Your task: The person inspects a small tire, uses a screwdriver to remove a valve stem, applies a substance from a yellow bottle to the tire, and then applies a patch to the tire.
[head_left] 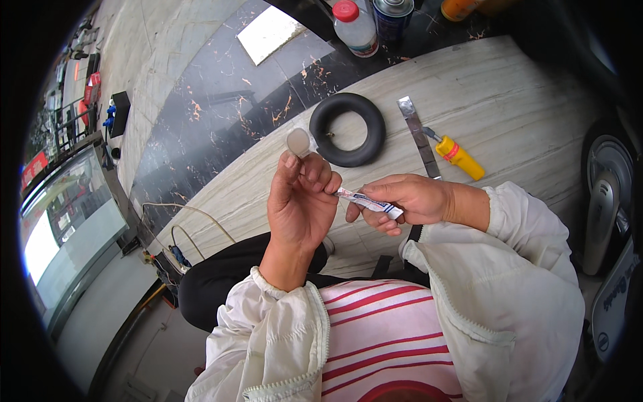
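Note:
My left hand (pixel 298 211) is raised, palm toward me, and pinches a small round tan patch (pixel 297 142) with a clear film edge between thumb and finger. Its other fingers curl down to the narrow end of a white squeeze tube (pixel 375 203) with blue and red print. The flattened tube lies in my right hand (pixel 408 197), thumb on top and fingers beneath. Just beyond my hands a small black inner tube (pixel 376 130), with a valve on its inner side, lies flat on the floor. It is apart from both hands.
Right of the inner tube lie a dark strip of patches (pixel 420 141) and a yellow-handled tool (pixel 461 159). At the back stand a red-capped bottle (pixel 355 30) and a spray can (pixel 393 17). A pale cable (pixel 194 209) loops at left; a grey machine part (pixel 603 194) stands at right.

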The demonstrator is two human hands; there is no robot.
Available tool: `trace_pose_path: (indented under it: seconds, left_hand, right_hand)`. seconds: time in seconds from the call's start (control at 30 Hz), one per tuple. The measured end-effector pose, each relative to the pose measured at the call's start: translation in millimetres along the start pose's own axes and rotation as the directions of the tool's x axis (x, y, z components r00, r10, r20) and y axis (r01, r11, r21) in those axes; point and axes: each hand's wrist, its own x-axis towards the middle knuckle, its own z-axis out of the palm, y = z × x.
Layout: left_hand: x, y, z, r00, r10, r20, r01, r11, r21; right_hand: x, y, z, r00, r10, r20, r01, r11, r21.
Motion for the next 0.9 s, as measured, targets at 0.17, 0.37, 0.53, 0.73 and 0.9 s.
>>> trace_pose_path:
  seconds: [0.17,0.37,0.53,0.73,0.9]
  left_hand:
    - [-1.2,-0.3,0.1,0.998,-0.023,0.055,0.021,0.999,0.037]
    - [-2.5,-5.4,-0.9,0.999,0.021,0.027,-0.023,0.997,0.076]
    - [-0.2,-7.2,-4.7,0.998,0.054,-0.010,-0.053,0.993,0.105]
    - [1.3,-13.8,-8.2,0.995,0.049,-0.086,-0.042,0.997,0.071]
    - [4.5,-9.4,-15.4,0.983,0.083,-0.166,-0.083,0.997,0.006]
  right_hand:
    - [3.7,4.1,-1.3,1.000,0.002,0.002,-0.002,1.000,0.007]
    - [6.7,5.1,-4.5,0.997,-0.072,-0.038,0.064,0.980,-0.187]
    - [10.4,6.0,0.6,0.878,-0.449,-0.163,0.142,0.571,-0.809]
    - [4.8,8.8,8.1,0.729,-0.684,0.021,-0.094,-0.131,-0.987]
    - [3.6,9.6,4.3,0.686,-0.722,0.092,-0.200,-0.308,-0.930]
